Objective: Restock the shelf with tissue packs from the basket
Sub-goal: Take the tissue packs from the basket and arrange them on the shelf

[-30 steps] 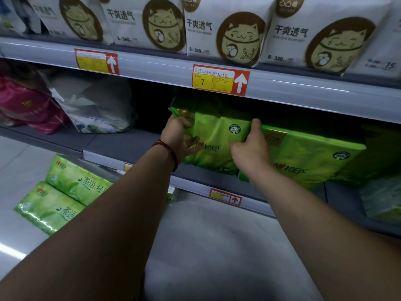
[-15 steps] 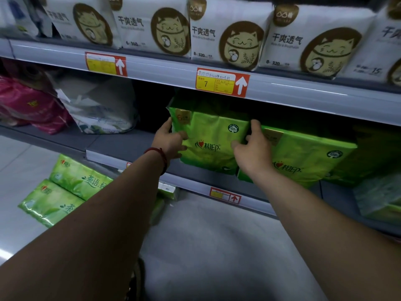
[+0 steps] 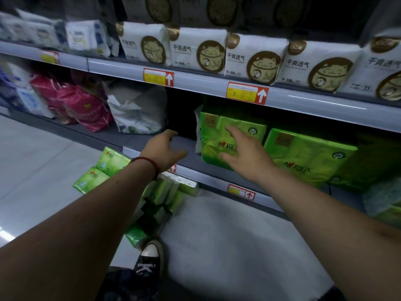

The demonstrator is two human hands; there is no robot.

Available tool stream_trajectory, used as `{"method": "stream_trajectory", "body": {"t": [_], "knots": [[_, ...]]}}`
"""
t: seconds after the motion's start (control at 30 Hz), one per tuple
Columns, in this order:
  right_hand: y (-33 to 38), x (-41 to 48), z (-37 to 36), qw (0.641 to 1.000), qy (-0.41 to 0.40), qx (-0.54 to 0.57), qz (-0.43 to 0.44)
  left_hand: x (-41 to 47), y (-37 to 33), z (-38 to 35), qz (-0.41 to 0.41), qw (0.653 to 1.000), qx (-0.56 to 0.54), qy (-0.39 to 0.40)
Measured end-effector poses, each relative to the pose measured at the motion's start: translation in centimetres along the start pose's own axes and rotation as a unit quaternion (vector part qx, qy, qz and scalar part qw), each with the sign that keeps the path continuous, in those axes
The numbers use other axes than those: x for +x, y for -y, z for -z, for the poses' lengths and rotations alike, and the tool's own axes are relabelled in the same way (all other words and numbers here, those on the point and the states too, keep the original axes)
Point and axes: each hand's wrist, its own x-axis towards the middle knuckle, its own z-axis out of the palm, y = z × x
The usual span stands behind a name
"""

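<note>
Middle shelf [image 3: 136,141]: gap left of centre. Green tissue pack [image 3: 225,140] stands at the gap's right edge. Right hand [image 3: 249,155]: fingers [image 3: 235,134] spread before its face, grasping nothing. Left hand [image 3: 162,148] loose, empty, over the gap. Placement looks done. Next: fetch a spare pack [image 3: 102,168] from low left, fill gap.

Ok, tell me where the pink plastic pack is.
Head view, left: the pink plastic pack lies on the grey lower shelf, beside a white printed pack.
</note>
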Motion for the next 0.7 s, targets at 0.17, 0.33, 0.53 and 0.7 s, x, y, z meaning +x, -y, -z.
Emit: {"method": "stream_trajectory", "body": {"t": [0.17, 0.33, 0.53, 0.7], "knots": [[4.4, 0.4, -1.6, 0.997, 0.044, -0.036, 0.054, -2.7, 3.9, 3.2, 0.016, 0.999, 0.048, 0.004], [8.9, 1.1, -4.2, 0.99, 0.08, -0.057, 0.097, -4.1, 7.2, 5.8, 0.035, 0.999, 0.027, -0.019], [13.3, 1.3, -8.2, 0.976, 0.126, -0.082, 0.155, -5.8, 10.7, 8.0, 0.05, 0.998, 0.009, -0.044], [16.0, 0.5, -12.2, 0.967, 0.172, -0.075, 0.175, -8.0, 15.4, 9.5, 0.092, 0.995, -0.002, -0.044]]}}
